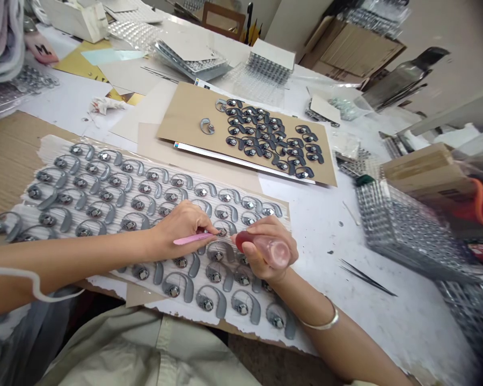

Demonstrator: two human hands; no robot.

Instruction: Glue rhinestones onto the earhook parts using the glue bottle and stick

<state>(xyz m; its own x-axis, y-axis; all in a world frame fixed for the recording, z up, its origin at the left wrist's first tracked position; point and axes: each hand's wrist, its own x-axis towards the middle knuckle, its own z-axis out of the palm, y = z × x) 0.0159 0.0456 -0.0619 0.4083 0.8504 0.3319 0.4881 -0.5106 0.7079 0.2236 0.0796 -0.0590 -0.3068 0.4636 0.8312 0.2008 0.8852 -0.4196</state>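
My left hand (183,225) pinches a thin pink stick (193,239), its tip touching one of the grey ear-hook pieces (221,231) laid in rows on a white foam sheet (64,145). My right hand (268,252) is wrapped round a small clear bottle with a red tip (265,247), the tip pointing left toward the same piece. A silver bangle (320,323) circles my right wrist. Several grey ear-hook pieces with round shiny centres cover the sheet under both hands.
A brown card (185,115) farther back carries several darker ear-hook pieces (265,136). Stacks of clear blister trays (402,225) stand at the right, tweezers (366,279) lie beside them. More trays, paper and cardboard boxes (358,48) crowd the back.
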